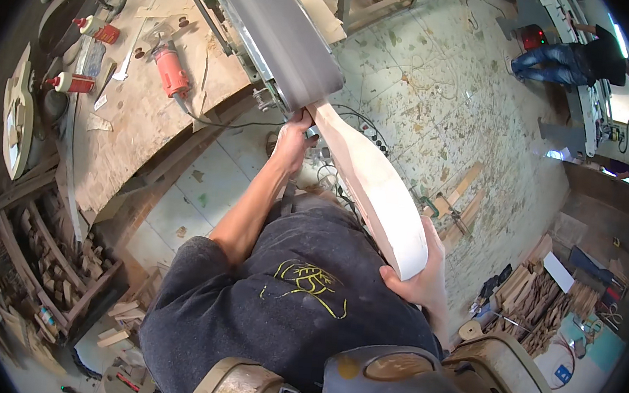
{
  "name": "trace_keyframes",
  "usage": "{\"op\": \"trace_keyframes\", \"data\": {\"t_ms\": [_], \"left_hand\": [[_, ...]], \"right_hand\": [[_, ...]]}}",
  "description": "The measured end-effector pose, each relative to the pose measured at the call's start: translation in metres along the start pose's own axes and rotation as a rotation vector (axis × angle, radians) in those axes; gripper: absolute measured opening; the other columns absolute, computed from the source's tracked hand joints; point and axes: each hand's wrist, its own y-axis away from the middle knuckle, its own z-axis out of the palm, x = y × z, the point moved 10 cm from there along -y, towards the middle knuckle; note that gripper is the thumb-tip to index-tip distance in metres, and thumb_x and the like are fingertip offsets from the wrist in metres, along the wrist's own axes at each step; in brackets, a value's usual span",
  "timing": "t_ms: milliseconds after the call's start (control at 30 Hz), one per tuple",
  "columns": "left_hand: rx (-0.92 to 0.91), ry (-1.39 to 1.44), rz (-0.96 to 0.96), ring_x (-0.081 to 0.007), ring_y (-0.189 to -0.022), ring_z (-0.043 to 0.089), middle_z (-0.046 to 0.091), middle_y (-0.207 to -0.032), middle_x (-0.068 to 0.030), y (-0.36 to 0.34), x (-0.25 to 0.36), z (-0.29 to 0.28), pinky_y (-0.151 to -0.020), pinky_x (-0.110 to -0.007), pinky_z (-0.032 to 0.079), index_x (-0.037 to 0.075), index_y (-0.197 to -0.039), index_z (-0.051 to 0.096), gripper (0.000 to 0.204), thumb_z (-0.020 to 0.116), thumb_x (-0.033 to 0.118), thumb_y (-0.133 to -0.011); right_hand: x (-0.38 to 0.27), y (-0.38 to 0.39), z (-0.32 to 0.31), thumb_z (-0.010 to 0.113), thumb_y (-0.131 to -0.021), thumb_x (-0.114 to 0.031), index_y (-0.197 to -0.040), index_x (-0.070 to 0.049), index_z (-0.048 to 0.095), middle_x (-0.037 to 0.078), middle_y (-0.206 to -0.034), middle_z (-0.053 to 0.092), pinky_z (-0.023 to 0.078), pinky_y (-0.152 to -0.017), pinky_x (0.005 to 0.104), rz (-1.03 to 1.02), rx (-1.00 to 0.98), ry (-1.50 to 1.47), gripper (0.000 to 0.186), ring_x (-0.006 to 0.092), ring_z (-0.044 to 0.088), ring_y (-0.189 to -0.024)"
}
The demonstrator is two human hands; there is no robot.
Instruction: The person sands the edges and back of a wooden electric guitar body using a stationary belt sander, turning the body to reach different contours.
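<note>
A long, pale, curved piece of wood [379, 183] runs diagonally in front of my body, its narrow far end against the rounded front of a belt sander [283, 40]. My right hand [425, 273] grips the broad near end, thumb on the near side. At the narrow end, my left hand [294, 141] is closed around the wood right beside the belt, its fingers partly hidden. The sander's dark belt slopes away from me. Whether the belt is running, I cannot tell.
On the wooden bench [123, 157] at left lie a red power tool [170, 70] with a trailing cord and red-and-white bottles [97, 29]. A crate [97, 290] holds curved wood pieces. Wood strips [537, 306] are piled at right. A person [581, 61] works at a machine far right.
</note>
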Motion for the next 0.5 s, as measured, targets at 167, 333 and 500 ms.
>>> {"op": "trace_keyframes", "data": {"t_ms": [167,333,500], "left_hand": [[0.007,0.004,-0.010,-0.0231,-0.134,0.045,0.052,-0.142,-0.0039,-0.039,-0.017,-0.039,-0.108,-0.055,0.039,0.007,-0.138,0.051,0.038,0.052,0.024,-0.105],[0.066,0.016,0.054,-0.0243,-0.131,0.048,0.055,-0.139,-0.0045,-0.060,-0.020,-0.061,-0.104,-0.057,0.042,0.014,-0.134,0.056,0.034,0.059,0.029,-0.103],[-0.008,0.012,0.062,-0.0253,-0.127,0.052,0.056,-0.138,-0.0058,-0.078,-0.027,-0.070,-0.103,-0.057,0.042,0.014,-0.134,0.057,0.040,0.059,0.038,-0.102]], "right_hand": [[0.014,-0.021,0.021,0.077,-0.061,-0.014,-0.136,0.003,0.052,0.021,-0.121,0.060,0.047,-0.098,0.0430,0.069,0.003,-0.158,0.081,0.0363,0.061,-0.112],[0.018,-0.040,0.032,0.075,-0.061,-0.014,-0.134,0.004,0.054,0.020,-0.119,0.061,0.047,-0.097,0.0421,0.070,0.018,-0.164,0.078,0.0353,0.061,-0.109],[0.021,-0.052,0.040,0.075,-0.061,-0.015,-0.134,0.003,0.053,0.020,-0.119,0.061,0.047,-0.097,0.0421,0.072,0.020,-0.134,0.078,0.0352,0.060,-0.110]]}}
